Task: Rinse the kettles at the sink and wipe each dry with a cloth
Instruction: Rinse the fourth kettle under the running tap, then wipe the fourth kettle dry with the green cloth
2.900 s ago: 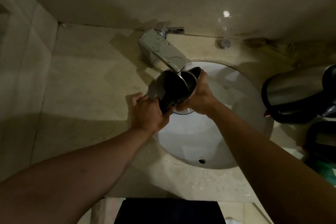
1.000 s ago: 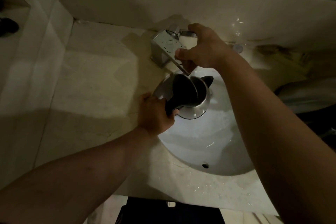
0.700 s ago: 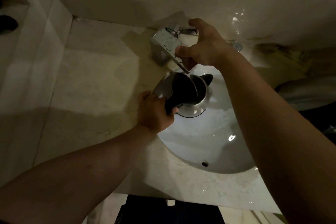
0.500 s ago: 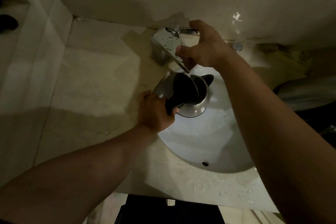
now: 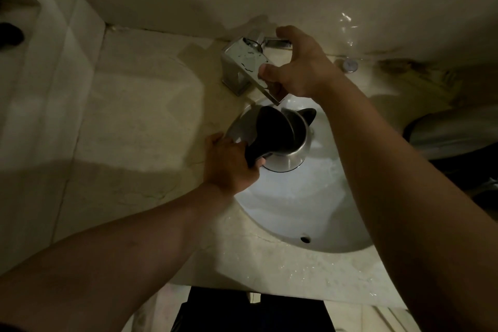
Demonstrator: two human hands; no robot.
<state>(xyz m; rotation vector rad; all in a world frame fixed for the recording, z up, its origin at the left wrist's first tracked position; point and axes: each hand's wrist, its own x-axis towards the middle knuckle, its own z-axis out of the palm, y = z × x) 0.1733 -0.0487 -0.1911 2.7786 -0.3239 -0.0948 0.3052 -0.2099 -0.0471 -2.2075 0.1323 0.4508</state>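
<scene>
1. Kettle [image 5: 280,137] sat tilted over the sink [image 5: 296,213], just below the faucet [image 5: 248,67] spout, mouth angled up toward it.
2. Left hand [image 5: 229,164] clenched the kettle's black handle, nearer the kettle.
3. Right hand [image 5: 299,67] rested loosely cupped on the faucet lever, fingers not closed.

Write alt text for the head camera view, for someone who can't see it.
A person's left hand holds a steel kettle by its black handle under a chrome faucet above a white sink, while the right hand rests on the faucet lever. Another kettle lies on the dim beige counter at right.
</scene>
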